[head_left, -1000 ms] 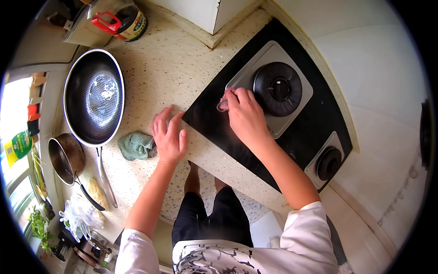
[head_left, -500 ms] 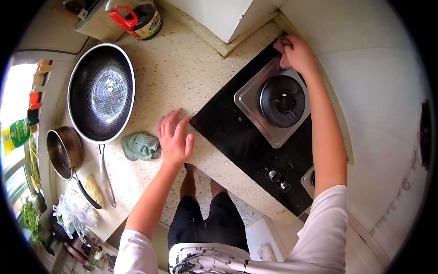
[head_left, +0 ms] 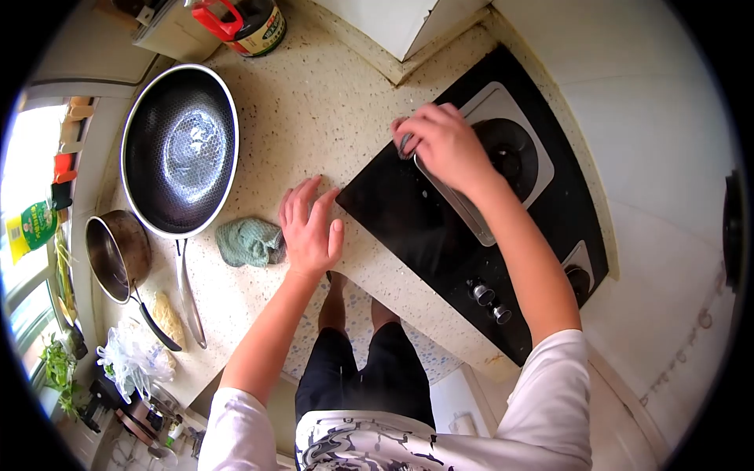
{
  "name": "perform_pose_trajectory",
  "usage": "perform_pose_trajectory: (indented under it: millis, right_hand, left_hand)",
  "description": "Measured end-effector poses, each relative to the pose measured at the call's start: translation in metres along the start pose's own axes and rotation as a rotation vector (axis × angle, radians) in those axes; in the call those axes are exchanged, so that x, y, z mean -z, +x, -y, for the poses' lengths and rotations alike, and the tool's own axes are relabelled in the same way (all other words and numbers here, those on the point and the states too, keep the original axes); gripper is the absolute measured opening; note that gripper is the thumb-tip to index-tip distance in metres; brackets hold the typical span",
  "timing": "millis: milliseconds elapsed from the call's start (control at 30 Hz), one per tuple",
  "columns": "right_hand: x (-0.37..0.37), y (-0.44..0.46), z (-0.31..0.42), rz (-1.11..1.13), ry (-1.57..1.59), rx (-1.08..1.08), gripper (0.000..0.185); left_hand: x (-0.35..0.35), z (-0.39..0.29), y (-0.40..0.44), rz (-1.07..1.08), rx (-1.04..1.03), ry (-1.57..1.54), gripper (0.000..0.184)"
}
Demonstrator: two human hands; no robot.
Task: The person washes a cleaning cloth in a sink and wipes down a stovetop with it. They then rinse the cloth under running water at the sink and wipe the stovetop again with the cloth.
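My right hand (head_left: 445, 147) is closed on a reddish cloth (head_left: 404, 140), partly hidden by the fingers, at the upper left edge of the black stove (head_left: 393, 212). Under and beside that hand lies the metal plate with the large round burner (head_left: 510, 157), which my wrist partly covers. My left hand (head_left: 312, 228) rests on the speckled counter (head_left: 275, 118) with its fingers spread, near the stove's left corner. Just left of it lies a crumpled green cloth (head_left: 249, 242). Two control knobs (head_left: 490, 303) show near the stove's front edge.
A large pan (head_left: 181, 153) and a small pot (head_left: 118, 257) stand at the left. Below them are a plastic bag (head_left: 135, 357) and a yellowish packet (head_left: 166, 320). A bottle with a red handle (head_left: 255, 33) stands at the back. A wall corner (head_left: 404, 55) juts toward the stove.
My right hand has moved with the reddish cloth from the stove's far back corner to its upper left edge. My left hand keeps its place on the counter. The view has shifted slightly.
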State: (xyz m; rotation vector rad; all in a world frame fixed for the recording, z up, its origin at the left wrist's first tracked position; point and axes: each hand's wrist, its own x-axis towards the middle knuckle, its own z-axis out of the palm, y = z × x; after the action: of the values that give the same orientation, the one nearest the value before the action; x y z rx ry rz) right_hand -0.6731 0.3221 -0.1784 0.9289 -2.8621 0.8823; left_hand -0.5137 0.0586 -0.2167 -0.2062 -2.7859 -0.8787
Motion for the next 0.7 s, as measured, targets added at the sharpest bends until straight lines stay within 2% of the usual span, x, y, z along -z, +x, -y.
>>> perform_pose_trajectory:
  millis: [233,333,367,467,500,600,700]
  right_hand:
    - [-0.022,-0.033,0.035,0.055,0.076,0.203,0.010]
    - [-0.017,-0.052,0.037,0.145,0.110,0.249,0.021]
    - [-0.013,-0.059,0.040,0.315,0.110,0.183,0.024]
    - [0.006,-0.095,0.040,0.419,0.167,0.101,0.026]
    - [0.010,-0.114,0.036,0.397,0.101,0.179,0.028]
    - [0.036,-0.162,0.037,0.374,0.101,0.091,0.025]
    - [0.058,-0.194,0.035,0.369,0.029,0.031,0.012]
  left_hand:
    - [-0.002,0.001,-0.001,0.005,-0.012,0.013,0.047]
    - [-0.004,0.001,0.000,0.003,-0.033,0.008,0.046]
    - [-0.004,0.000,-0.001,0.008,-0.032,0.015,0.045]
    - [-0.004,-0.001,-0.002,0.019,-0.023,0.025,0.045]
    - [-0.004,-0.001,-0.002,0.023,-0.029,0.024,0.045]
    - [-0.004,-0.001,-0.001,0.026,-0.039,0.027,0.044]
    - [-0.004,0.000,-0.001,0.027,-0.046,0.038,0.045]
